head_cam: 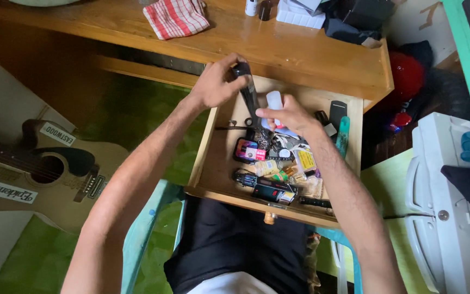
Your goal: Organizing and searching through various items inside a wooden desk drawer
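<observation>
Over the pulled-out wooden drawer [209, 142] of the desk [278, 51], the left hand [216, 84] has its fingers closed around a long black tool [247, 92] that slants down from the drawer's far left corner toward the clutter in its middle. The right hand [289, 115], just right of it, pinches a small white object [274, 100] between its fingers. Small items crowd the drawer's near and right parts, leaving bare wood along its left wall, while a red checked cloth [176, 17] lies far back on the desk and a guitar [33, 166] rests on the floor well to the left.
</observation>
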